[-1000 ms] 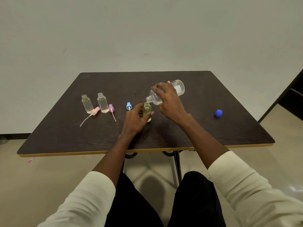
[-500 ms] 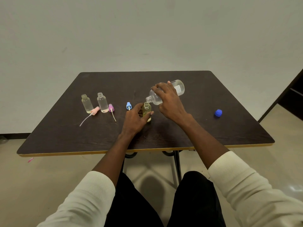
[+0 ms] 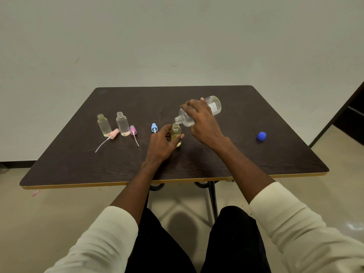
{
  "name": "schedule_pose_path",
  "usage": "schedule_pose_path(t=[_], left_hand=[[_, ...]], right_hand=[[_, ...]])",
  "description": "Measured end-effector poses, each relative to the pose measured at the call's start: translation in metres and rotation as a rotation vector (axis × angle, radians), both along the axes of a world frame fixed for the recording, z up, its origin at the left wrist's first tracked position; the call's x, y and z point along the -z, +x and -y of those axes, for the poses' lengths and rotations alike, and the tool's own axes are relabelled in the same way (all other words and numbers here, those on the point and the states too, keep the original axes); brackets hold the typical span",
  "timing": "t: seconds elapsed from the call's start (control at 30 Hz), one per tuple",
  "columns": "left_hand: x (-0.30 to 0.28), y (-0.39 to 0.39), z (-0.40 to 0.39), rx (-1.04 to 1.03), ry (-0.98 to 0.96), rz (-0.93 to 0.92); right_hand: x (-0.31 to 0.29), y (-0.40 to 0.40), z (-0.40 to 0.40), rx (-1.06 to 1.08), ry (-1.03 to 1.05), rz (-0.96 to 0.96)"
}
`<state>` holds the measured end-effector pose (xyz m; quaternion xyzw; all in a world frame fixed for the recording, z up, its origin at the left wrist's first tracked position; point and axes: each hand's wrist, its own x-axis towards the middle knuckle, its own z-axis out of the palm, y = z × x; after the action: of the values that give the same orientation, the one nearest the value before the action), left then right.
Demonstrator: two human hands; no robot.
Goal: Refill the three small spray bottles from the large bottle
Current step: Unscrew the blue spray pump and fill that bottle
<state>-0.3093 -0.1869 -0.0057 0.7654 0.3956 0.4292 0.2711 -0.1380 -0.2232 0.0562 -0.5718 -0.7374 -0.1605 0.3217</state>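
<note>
Nothing had visibly moved since the earlier frames: you kept both hands in the same pouring pose.

Head view. Your right hand (image 3: 203,123) curled over the large bottle (image 3: 201,112), tilted with its mouth just above the neck of the small bottle (image 3: 175,134), which held yellowish liquid and stood upright on the table (image 3: 246,154), pinched by your left hand (image 3: 162,143). Two uncapped small bottles (image 3: 103,125) (image 3: 122,123) stood at left; whether they held any liquid was hard to tell. Pink (image 3: 113,133), purple (image 3: 133,130) and blue (image 3: 154,127) spray heads lay nearby. The blue cap (image 3: 261,136) lay well apart, right. Your fingers hid much of the large bottle; any stream was too fine to discern.
</note>
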Motion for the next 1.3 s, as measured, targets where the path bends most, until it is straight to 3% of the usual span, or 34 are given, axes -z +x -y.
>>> schedule_pose_path(t=[1.3], left_hand=[[0.001, -0.0007, -0.0017, 0.0, 0.004, -0.016]], right_hand=[[-0.002, -0.0002, 0.0001, 0.012, 0.007, 0.006]])
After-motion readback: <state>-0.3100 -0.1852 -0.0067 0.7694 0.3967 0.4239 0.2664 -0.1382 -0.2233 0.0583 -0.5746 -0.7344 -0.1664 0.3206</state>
